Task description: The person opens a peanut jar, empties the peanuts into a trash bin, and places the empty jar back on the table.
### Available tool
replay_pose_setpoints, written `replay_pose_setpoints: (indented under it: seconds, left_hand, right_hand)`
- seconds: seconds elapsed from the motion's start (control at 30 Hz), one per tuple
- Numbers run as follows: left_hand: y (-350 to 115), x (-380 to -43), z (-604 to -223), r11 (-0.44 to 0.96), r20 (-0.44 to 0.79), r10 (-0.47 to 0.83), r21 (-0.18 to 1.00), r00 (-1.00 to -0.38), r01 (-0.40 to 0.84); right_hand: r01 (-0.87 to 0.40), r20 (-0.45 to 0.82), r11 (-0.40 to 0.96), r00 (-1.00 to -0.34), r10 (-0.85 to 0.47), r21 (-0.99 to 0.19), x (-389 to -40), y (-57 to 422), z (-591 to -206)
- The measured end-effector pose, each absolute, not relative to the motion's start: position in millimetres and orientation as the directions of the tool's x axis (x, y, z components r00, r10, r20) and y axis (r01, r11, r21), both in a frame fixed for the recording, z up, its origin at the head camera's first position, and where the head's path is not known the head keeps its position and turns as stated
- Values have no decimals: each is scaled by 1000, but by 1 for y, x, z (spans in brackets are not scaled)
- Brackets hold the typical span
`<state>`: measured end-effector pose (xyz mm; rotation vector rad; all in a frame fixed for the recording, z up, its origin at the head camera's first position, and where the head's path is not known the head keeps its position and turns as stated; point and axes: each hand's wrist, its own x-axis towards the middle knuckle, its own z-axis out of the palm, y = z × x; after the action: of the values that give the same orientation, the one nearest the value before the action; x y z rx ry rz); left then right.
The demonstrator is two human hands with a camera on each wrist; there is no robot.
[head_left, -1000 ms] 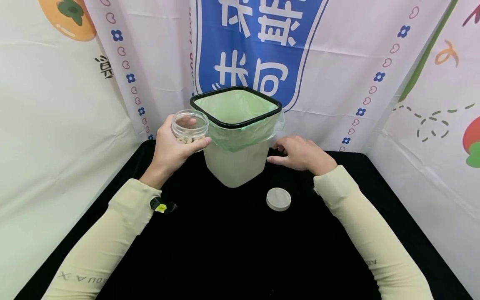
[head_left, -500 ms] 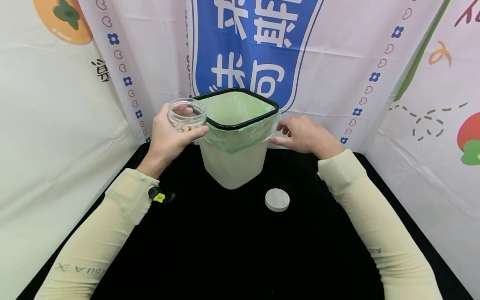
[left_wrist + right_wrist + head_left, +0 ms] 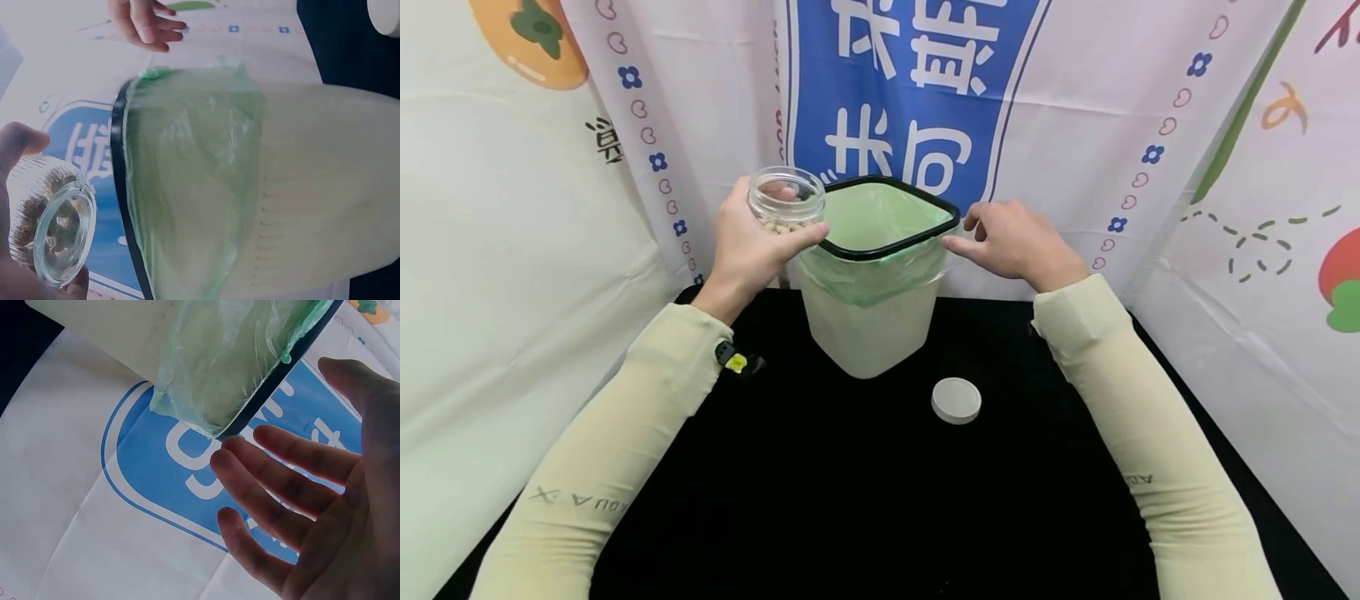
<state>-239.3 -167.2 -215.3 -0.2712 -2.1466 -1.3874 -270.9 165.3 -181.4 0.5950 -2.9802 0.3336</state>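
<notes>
My left hand [image 3: 747,246] grips an uncapped clear jar [image 3: 787,208], its mouth facing up, at the left corner of a bin. Small pale beige pieces [image 3: 784,226] lie in the bottom of the jar. The pale bin [image 3: 868,337] has a black rim [image 3: 891,248] and a green plastic liner [image 3: 865,282] folded over it. My right hand [image 3: 1018,242] is at the bin's right corner, fingertips close to the rim. In the right wrist view its fingers [image 3: 281,478] are spread and slightly bent, with nothing held.
A round white lid [image 3: 957,400] lies on the black tabletop [image 3: 820,483], in front of the bin and to its right. Printed cloth walls [image 3: 1075,125] rise behind the bin and along both sides.
My left hand has lifted the jar from beside the bin to above its rim level. My right hand has risen from low beside the bin to rim height. Bin and lid stay put.
</notes>
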Motion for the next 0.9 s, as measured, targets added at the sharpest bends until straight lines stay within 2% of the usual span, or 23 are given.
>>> replay_pose_setpoints:
  seconds: [0.37,0.9]
  left_hand:
    - [-164,-257,-211,480,551,-121,761,-826,437]
    - [-161,-277,-200,501,505,-163,783,-848,370]
  right_hand:
    - [-370,127,903,-928,-350,-216,-284,160,-177]
    - [-263,140,925,-963,-232,-274,-308,149,-177]
